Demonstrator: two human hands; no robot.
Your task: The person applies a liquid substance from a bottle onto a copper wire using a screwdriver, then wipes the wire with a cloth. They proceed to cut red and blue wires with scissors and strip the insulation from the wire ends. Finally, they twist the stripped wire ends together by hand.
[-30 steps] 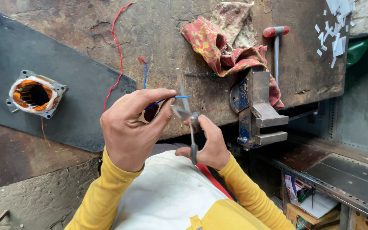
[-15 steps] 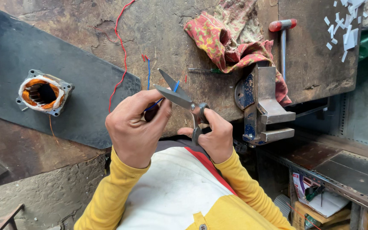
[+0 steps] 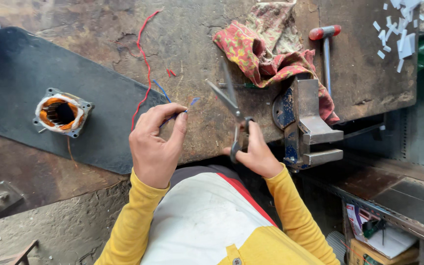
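One worn wooden workbench point(image 3: 99, 29), scarred and stained, carried one dark rubber mat point(image 3: 15, 88) on its left part. One blue bench vise point(image 3: 305, 122) was fixed at the near edge, with one red patterned cloth point(image 3: 266, 49) bunched just behind it and partly draped over it. One motor stator point(image 3: 62, 112), with orange-copper windings in a grey metal frame, sat on the mat. One hammer point(image 3: 326, 44) with a red head lay right of the cloth. One pair of scissors point(image 3: 229, 100), grey-bladed, blades parted, pointed away over the bench. The right hand point(image 3: 256, 154) was closed through the scissor handles. The left hand point(image 3: 155, 142) pinched one short blue wire point(image 3: 192, 101) between thumb and fingertips, held over the bench left of the blades. One long red wire point(image 3: 143, 64) trailed across the bench onto the mat. Many white paper scraps point(image 3: 398, 34) lay at the far right.
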